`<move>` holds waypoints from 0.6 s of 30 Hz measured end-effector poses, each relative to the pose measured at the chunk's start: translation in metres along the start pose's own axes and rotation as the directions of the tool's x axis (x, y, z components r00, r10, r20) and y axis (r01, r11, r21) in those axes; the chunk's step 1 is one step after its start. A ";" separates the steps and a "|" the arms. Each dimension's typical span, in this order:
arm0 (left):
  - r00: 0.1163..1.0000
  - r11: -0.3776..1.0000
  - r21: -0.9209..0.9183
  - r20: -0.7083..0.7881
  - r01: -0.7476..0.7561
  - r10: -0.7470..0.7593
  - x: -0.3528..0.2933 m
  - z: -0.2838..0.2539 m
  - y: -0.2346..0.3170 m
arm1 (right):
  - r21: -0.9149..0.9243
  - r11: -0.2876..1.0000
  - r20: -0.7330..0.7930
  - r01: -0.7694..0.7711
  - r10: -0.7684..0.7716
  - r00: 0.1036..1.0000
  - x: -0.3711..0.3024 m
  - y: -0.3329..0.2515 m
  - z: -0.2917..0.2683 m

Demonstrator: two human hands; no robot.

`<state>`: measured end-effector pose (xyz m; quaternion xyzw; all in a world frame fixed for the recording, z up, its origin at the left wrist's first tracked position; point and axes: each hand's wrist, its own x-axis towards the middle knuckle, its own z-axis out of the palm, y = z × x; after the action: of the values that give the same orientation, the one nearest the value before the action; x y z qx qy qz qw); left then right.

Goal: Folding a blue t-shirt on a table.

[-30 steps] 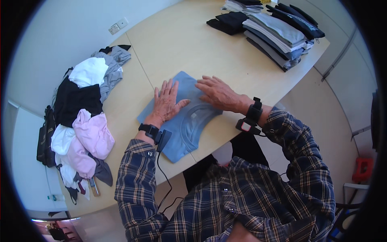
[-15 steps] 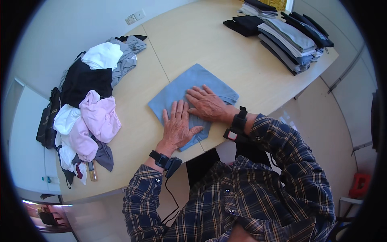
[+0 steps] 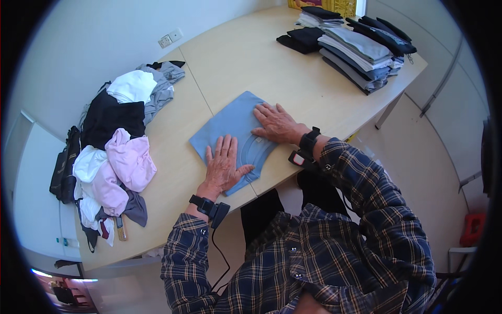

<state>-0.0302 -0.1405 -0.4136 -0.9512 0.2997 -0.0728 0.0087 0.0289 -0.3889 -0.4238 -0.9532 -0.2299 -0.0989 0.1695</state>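
A light blue T-shirt point(image 3: 226, 123) lies folded flat on the table in front of me, its round neckline toward my body. My left hand point(image 3: 224, 165) rests flat on its left part, fingers stretched out and thumb apart. On the shirt's right side, near the collar, my right hand point(image 3: 276, 124) presses palm down with the fingers spread. Neither hand grips the cloth. A dark strap with a small device goes round each wrist.
Along the table's point(image 3: 172, 209) left side lies a loose heap of clothes, with a black garment point(image 3: 112, 123) and a pink garment point(image 3: 130, 162). A black bag point(image 3: 65, 167) stands beside it. Folded clothes point(image 3: 358, 52) are stacked at the far right. A red object point(image 3: 472, 229) is low on the right.
My hands have moved apart, the right one outward to the shirt's right side, the left slightly left. The neckline now shows between them. The whole view has shifted a little.
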 end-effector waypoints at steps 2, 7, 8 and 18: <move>1.000 1.000 0.000 0.010 -0.006 0.006 0.000 -0.003 0.000 | -0.012 1.000 -0.004 -0.005 0.005 1.000 -0.005 -0.001 -0.005; 0.996 0.999 0.011 0.078 -0.033 0.032 -0.004 -0.010 -0.004 | 0.019 1.000 0.050 -0.020 0.019 0.999 -0.018 0.000 -0.023; 0.996 0.999 0.015 0.081 -0.045 0.043 -0.005 -0.010 -0.006 | 0.017 1.000 0.045 -0.027 0.026 0.999 -0.023 0.001 -0.025; 0.995 0.994 -0.089 0.071 -0.063 0.069 -0.064 -0.015 -0.036 | -0.041 0.998 0.100 0.048 -0.043 0.994 -0.094 -0.016 -0.058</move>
<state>-0.0637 -0.0739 -0.4053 -0.9423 0.3333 -0.0240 -0.0191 -0.0675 -0.4352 -0.3912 -0.9549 -0.2576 -0.0600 0.1351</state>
